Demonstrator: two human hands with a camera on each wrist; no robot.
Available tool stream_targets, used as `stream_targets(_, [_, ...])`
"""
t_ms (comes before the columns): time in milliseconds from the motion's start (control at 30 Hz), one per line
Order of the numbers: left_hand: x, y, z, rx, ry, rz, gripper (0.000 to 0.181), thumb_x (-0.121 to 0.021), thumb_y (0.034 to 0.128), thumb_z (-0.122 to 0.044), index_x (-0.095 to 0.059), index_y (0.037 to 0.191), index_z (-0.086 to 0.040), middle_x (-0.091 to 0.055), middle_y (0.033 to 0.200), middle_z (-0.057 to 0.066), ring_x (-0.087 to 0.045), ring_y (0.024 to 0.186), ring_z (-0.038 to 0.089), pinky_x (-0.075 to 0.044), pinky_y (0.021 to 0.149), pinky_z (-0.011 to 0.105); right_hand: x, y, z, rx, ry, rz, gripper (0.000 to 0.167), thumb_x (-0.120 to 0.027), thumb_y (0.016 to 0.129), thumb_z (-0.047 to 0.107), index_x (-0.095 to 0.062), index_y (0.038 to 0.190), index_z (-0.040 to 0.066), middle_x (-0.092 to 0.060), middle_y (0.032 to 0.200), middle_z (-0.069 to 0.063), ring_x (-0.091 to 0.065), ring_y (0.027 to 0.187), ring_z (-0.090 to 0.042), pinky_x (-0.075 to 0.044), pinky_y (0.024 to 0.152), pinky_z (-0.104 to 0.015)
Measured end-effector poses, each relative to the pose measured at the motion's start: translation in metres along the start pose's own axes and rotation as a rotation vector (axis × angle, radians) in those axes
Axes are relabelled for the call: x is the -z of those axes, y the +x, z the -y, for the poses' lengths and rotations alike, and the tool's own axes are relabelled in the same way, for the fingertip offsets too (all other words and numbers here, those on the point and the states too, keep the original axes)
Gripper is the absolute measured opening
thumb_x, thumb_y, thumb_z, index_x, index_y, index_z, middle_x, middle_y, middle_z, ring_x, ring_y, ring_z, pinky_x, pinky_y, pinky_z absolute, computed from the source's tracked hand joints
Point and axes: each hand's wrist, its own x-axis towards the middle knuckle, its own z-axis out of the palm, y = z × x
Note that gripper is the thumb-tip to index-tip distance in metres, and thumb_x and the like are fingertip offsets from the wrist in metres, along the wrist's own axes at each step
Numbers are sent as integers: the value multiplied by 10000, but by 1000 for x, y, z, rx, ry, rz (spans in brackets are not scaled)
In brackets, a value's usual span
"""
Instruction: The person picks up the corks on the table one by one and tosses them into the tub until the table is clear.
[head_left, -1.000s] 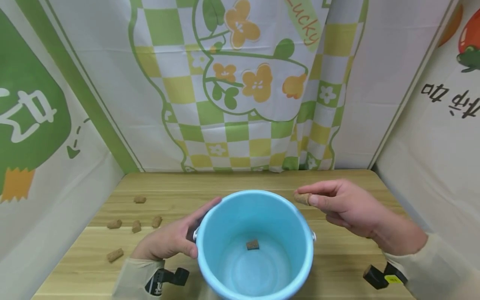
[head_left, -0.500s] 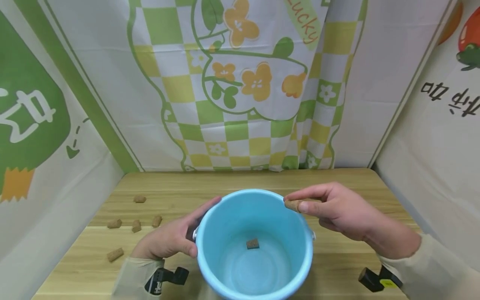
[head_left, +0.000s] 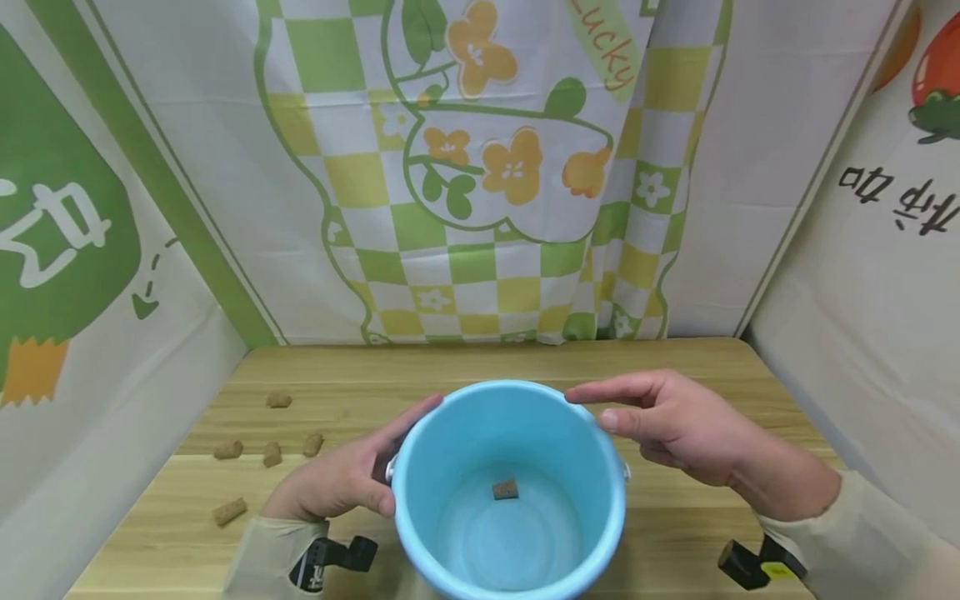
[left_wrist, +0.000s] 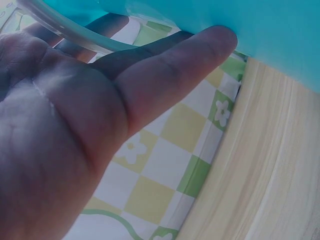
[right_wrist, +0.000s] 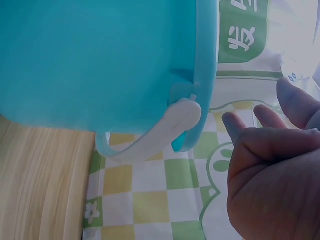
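A light blue bucket (head_left: 510,387) stands upright on the table, with one brown cork-like piece (head_left: 506,489) on its bottom. My left hand (head_left: 352,475) rests against the bucket's left side, thumb and fingers spread; in the left wrist view its fairly straight fingers (left_wrist: 165,75) touch the blue wall. Above the bucket's right rim is my right hand (head_left: 686,429), forefinger stretched out and thumb apart, nothing visible between them. The right wrist view shows this hand (right_wrist: 275,165) beside the rim, near the white handle (right_wrist: 160,135).
Several brown pieces lie on the wooden table (head_left: 420,362) left of the bucket, one (head_left: 229,511) nearest the front and another (head_left: 279,401) farther back. A patterned cloth (head_left: 472,283) hangs behind the table, and printed sheets stand on both sides.
My right hand has moved left to the bucket's rim, and its thumb and forefinger have let go of the brown piece, which no longer shows. My left hand has stayed on the bucket.
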Motion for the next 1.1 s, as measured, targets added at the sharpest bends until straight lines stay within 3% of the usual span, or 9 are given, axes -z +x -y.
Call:
stream_targets(133, [0, 0, 0, 10, -1, 1, 1097, -808, 821, -477, -81, 1619, -279, -217, 1591, 182, -365, 1335, 436, -431, 994, 506, 1, -1, -1, -7, 6, -27, 370, -603, 1005, 91, -593, 1368, 16, -620, 1313, -146, -306, 433, -62, -282, 386, -205])
stream_targets(400, [1, 0, 1, 9, -5, -1, 1134, -807, 826, -464, -39, 1620, -210, -220, 1589, 188, -371, 1333, 425, -428, 996, 504, 14, -7, -9, 13, 16, -78, 389, -591, 1006, 75, -573, 1392, 29, -606, 1360, -48, -249, 415, -109, -229, 364, -240])
stream_targets(600, [1, 0, 0, 18, -10, 1, 1104, -808, 825, -466, -66, 1619, -273, -200, 1597, 181, -355, 1346, 430, -431, 991, 507, 35, -13, -22, 38, 47, -114, 393, -541, 1022, 35, -575, 1409, 96, -600, 1368, -26, -253, 432, -87, -221, 383, -232])
stream_targets(800, [0, 0, -1, 26, -8, 4, 1084, -802, 823, -483, -81, 1615, -315, -192, 1603, 163, -341, 1360, 421, -427, 993, 503, 59, -21, -36, 81, 106, -109, 406, -488, 1044, 20, -596, 1404, 173, -597, 1369, 4, -170, 439, -165, -162, 378, -295])
stream_targets(1100, [1, 0, 1, 9, 18, -3, 1112, -803, 820, -488, -70, 1621, -246, -216, 1594, 180, -357, 1343, 423, -423, 997, 501, 89, -34, -51, 77, 138, -135, 415, -433, 1066, 22, -578, 1421, 178, -584, 1383, 17, -131, 467, -199, -165, 391, -303])
